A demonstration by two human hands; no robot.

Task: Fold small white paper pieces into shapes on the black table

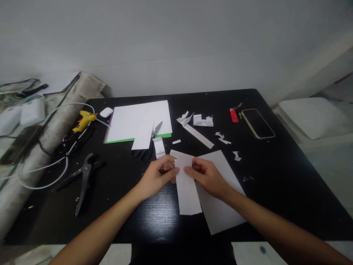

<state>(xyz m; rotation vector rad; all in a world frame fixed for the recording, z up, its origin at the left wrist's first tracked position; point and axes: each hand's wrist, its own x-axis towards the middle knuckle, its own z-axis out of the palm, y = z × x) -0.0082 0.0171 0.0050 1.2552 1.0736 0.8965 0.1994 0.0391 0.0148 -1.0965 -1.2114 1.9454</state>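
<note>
Between my two hands is a white paper strip (189, 197), held upright near its top, its lower end hanging toward the table's front. My left hand (159, 173) pinches its left edge with thumb and fingers. On the opposite edge, my right hand (206, 175) pinches it the same way, the thumbs almost meeting. Behind my right hand a larger white sheet (220, 209) lies on the table. Just beyond my left hand is a small folded paper piece (159, 147). Scissors (157, 129) lie partly under white paper, their dark handles toward me.
On the black table (275, 195) lie a stack of paper (138, 117), a yellow glue gun (84, 120), pliers (86, 173), a white mouse-like object (106, 112), a red lighter (234, 115) and a phone (257, 123). Folded paper strips (198, 135) and scraps (236, 156) are scattered centrally and rightward.
</note>
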